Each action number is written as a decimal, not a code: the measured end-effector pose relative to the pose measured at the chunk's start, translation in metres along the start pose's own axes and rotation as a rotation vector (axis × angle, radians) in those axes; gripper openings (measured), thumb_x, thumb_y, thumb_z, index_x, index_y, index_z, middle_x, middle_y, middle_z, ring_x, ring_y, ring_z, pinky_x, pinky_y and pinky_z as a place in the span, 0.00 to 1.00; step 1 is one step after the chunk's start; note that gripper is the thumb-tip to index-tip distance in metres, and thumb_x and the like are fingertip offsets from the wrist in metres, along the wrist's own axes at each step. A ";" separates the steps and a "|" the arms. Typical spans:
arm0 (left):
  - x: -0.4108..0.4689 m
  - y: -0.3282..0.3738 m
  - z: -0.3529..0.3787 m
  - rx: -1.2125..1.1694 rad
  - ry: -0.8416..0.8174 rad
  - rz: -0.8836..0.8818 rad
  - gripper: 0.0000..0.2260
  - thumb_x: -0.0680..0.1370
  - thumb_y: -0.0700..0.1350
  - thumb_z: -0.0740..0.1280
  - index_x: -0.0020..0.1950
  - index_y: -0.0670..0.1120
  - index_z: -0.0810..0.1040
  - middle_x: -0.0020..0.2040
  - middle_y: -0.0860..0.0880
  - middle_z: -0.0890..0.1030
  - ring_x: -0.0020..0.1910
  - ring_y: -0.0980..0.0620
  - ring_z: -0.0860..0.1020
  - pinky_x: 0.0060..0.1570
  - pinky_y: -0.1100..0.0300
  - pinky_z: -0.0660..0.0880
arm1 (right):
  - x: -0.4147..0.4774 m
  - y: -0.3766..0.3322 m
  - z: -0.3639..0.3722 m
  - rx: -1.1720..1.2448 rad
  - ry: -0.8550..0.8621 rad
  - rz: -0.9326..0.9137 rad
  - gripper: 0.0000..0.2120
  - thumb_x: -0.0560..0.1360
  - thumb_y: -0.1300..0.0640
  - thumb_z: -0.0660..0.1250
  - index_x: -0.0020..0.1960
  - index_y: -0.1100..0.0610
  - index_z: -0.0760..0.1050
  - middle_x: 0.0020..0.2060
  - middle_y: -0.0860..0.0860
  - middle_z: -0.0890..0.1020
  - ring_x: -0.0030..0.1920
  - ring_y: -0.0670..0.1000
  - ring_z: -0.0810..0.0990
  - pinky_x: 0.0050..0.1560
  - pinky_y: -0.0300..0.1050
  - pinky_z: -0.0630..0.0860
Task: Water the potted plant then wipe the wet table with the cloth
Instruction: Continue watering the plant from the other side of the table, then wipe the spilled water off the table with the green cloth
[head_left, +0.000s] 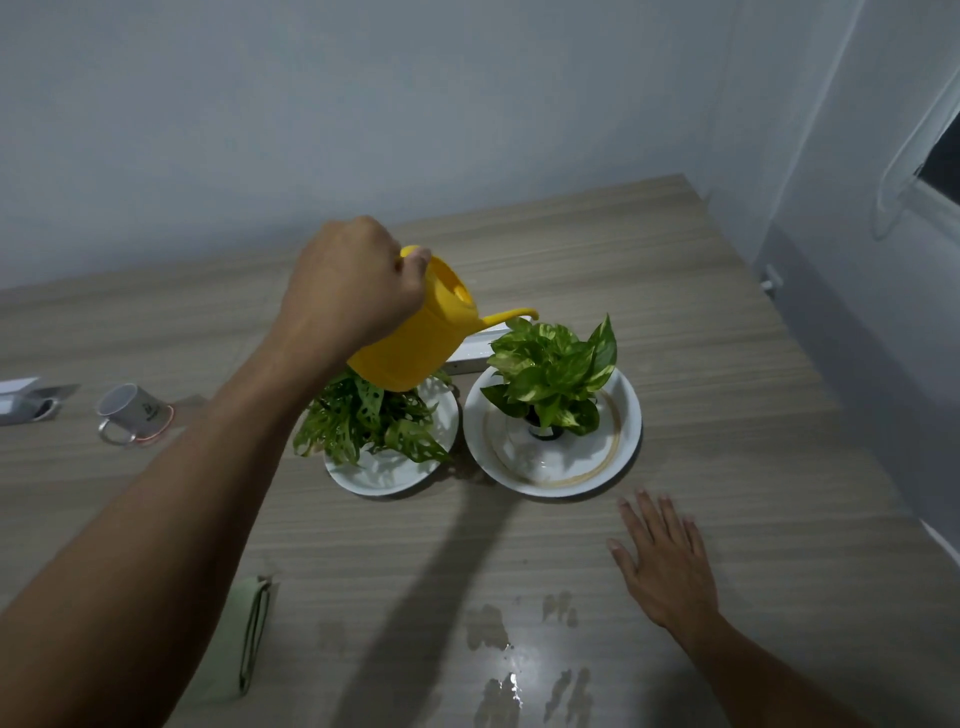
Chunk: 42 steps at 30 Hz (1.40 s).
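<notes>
Plain grey-white walls meet in a corner behind a wood-grain table (675, 322), pretty dim lighting overall. Person's left hand (353, 291) is wrapped tight round the handle of a yellow watering can (415, 338), tipped so the thin spout (511, 315) points at the pothos plant (553, 371) on the right. Can't make out any water stream, it's too murky. The handle itself is mostly buried under the fist.

That pothos sits in a small dark pot (545, 431), mostly hidden by leaves, on a white plate with a gold ring (618, 441). Just beside it, a second white plate (395, 475) holds a holey-leaved plant (363, 421), its top hidden behind the can.

Right hand (665, 558) lies flat on the table, fingers spread, gripping nothing, near the gold-ringed plate. Closer to the person there are wet patches (511, 670) shining on the tabletop.

Green cloth (234, 639) lies folded at the near left, partly covered by the left forearm. Further left, a white mug (132, 410) is tipped on a coaster; something white (15, 395) is cut off at the frame edge, no idea what.
</notes>
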<state>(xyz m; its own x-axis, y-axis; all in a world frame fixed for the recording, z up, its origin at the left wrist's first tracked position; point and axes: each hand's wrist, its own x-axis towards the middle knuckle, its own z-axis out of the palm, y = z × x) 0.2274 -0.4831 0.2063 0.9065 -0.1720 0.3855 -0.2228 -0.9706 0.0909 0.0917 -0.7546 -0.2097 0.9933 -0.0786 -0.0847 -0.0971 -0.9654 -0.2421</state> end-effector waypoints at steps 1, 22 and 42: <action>-0.003 -0.005 0.000 -0.025 0.010 -0.025 0.26 0.81 0.52 0.63 0.29 0.36 0.70 0.24 0.40 0.65 0.25 0.42 0.65 0.26 0.55 0.57 | -0.001 0.000 -0.001 0.006 -0.004 0.000 0.32 0.79 0.34 0.42 0.77 0.46 0.60 0.77 0.49 0.61 0.77 0.53 0.56 0.73 0.55 0.48; -0.188 -0.146 0.008 -0.946 0.340 -0.814 0.18 0.81 0.46 0.64 0.36 0.35 0.73 0.26 0.50 0.69 0.29 0.50 0.67 0.32 0.57 0.65 | -0.017 -0.127 -0.030 0.102 0.009 -0.239 0.25 0.77 0.44 0.54 0.62 0.60 0.78 0.63 0.58 0.79 0.64 0.58 0.76 0.67 0.52 0.61; -0.365 -0.394 0.075 -0.720 0.418 -1.248 0.20 0.84 0.49 0.59 0.35 0.40 0.68 0.34 0.40 0.70 0.34 0.46 0.68 0.36 0.53 0.63 | -0.033 -0.367 0.034 0.016 -0.168 -0.342 0.31 0.79 0.39 0.47 0.75 0.55 0.63 0.78 0.55 0.60 0.77 0.55 0.55 0.75 0.55 0.51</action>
<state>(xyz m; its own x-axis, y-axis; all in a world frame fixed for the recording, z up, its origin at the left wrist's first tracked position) 0.0115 -0.0505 -0.0392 0.5038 0.8616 -0.0625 0.3589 -0.1429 0.9224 0.0923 -0.3894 -0.1513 0.9445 0.2904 -0.1534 0.2359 -0.9248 -0.2986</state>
